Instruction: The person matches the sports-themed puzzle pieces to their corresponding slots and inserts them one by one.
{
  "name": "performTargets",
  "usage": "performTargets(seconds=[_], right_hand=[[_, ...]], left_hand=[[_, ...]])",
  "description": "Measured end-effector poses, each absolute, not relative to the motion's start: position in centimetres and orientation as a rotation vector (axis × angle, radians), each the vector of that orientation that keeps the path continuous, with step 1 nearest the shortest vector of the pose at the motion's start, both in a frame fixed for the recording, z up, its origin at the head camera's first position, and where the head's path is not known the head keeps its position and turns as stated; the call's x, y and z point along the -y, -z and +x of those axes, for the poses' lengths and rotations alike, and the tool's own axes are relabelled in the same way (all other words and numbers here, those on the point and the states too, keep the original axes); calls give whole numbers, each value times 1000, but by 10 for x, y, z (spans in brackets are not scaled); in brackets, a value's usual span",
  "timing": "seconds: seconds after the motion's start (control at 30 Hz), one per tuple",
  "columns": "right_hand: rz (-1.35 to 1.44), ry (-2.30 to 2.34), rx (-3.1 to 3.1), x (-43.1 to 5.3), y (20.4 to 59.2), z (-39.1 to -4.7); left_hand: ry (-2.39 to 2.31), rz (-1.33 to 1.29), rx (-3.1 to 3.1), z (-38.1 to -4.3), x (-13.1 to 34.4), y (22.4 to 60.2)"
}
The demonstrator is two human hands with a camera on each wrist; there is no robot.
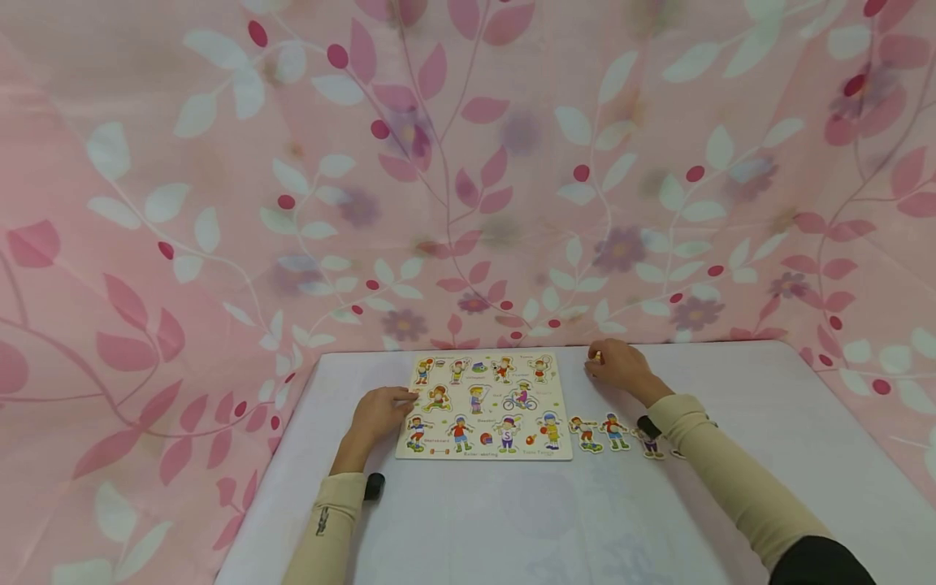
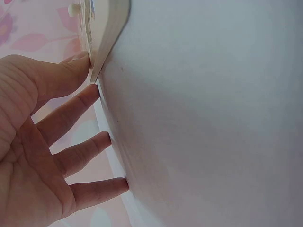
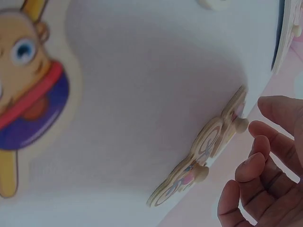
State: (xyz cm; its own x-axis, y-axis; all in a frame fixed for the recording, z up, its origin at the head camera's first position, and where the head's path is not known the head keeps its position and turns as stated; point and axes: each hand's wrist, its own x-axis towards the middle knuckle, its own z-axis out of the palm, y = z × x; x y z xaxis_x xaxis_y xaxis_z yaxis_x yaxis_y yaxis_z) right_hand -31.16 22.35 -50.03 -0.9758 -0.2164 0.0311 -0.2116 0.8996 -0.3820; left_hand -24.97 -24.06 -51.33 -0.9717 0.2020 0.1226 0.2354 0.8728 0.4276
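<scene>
A pale puzzle board (image 1: pixel 459 402), printed with rows of children at sport, lies flat on the far part of the table. The left hand (image 1: pixel 380 413) rests at its left edge; the thumb touches the board's rim, while the other fingers (image 2: pixel 78 156) are spread apart and nearly straight, their tips low beside the table.

The right hand (image 1: pixel 617 366) is beyond the board's far right corner, its fingers loosely bent with a gap between them, gripping nothing visible. A fingertip is just beside the wooden knob (image 3: pixel 241 125) of a cut-out piece; whether they touch I cannot tell. Next to that piece lies a bicycle piece (image 3: pixel 184 182) with its own knob.

Right of the board, on the near side, more pieces stand in a row: a skateboarder (image 1: pixel 587 435), a skater (image 1: pixel 616 432) and others partly hidden by the right sleeve (image 1: pixel 738 471). The white-covered table (image 1: pixel 468 528) meets a pink leaf-patterned cloth (image 1: pixel 468 179) behind.
</scene>
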Motion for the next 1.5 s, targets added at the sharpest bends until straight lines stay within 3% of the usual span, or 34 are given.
performTargets(seconds=[1.1, 1.5], right_hand=[[-322, 568, -3056, -227, 500, -312], [-440, 565, -3092, -200, 493, -304]], left_hand=[[694, -342, 2971, -248, 239, 513], [685, -335, 2966, -250, 240, 516]])
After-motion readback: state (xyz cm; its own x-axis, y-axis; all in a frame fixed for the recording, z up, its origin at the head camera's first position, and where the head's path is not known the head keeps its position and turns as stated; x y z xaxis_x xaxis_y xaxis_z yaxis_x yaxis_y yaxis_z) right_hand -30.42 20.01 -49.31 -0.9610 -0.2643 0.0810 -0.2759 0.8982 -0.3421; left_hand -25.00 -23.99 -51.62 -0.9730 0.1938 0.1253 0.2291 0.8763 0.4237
